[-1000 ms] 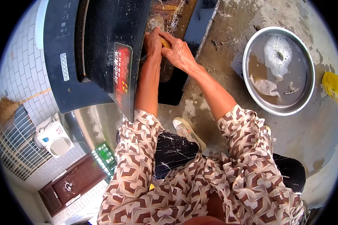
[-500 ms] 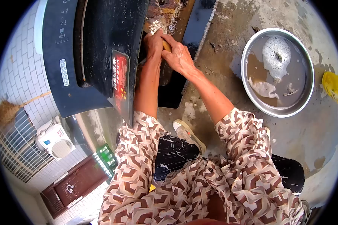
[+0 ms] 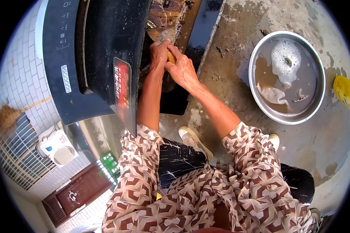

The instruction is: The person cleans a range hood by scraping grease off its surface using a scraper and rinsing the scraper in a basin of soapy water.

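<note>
At the top of the view, both my hands grip a scraper (image 3: 162,35) with a broad flat blade and a yellowish handle. My left hand (image 3: 158,53) is closed close to the blade. Wrapped round the handle behind it is my right hand (image 3: 183,71). The blade points away from me against the brown, grimy inner surface (image 3: 165,15) of a black range hood. The glossy hood panel (image 3: 112,42), bearing a red label (image 3: 123,83), stands just left of my left forearm. Most of the handle is hidden by my fingers.
On the wet concrete floor at the right stands a metal basin (image 3: 322,89) of murky water with foam and a soaked cloth (image 3: 272,94). A yellow plastic bag (image 3: 343,90) lies beyond it. An air-conditioner unit (image 3: 58,144) and a brown door (image 3: 79,194) show at the lower left.
The pale clump that lay on the scraper's blade no longer shows there, and the blade's face is visible. Both hands have shifted slightly down and keep their hold. The view has moved a little.
</note>
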The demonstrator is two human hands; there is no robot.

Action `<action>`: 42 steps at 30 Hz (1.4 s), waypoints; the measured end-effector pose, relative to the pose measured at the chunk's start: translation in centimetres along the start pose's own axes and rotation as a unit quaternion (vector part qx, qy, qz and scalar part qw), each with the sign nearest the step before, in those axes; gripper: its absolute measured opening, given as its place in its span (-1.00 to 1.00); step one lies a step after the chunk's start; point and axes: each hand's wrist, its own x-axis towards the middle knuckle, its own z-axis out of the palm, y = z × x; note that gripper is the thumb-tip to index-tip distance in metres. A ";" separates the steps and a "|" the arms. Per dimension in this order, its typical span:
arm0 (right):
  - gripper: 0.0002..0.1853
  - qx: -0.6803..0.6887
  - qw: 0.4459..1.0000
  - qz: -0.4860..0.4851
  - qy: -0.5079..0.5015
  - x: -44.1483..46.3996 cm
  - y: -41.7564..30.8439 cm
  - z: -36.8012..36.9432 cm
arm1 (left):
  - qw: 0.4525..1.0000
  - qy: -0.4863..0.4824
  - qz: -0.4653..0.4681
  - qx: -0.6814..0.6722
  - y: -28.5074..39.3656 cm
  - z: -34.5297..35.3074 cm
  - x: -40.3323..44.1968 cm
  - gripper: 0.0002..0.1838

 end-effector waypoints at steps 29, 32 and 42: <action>-0.44 -0.119 0.990 -0.067 0.020 5.4 -0.7 -5.2 | 0.995 0.013 0.049 -0.088 0.6 6.0 5.8 -0.46; -0.39 -0.086 0.992 -0.084 0.035 4.2 0.2 -4.1 | 0.997 0.065 0.042 -0.025 2.6 5.8 2.8 -0.54; -0.40 -0.088 0.994 -0.065 0.013 4.8 -0.3 -4.0 | 0.998 0.027 0.041 -0.029 3.3 4.7 1.7 -0.47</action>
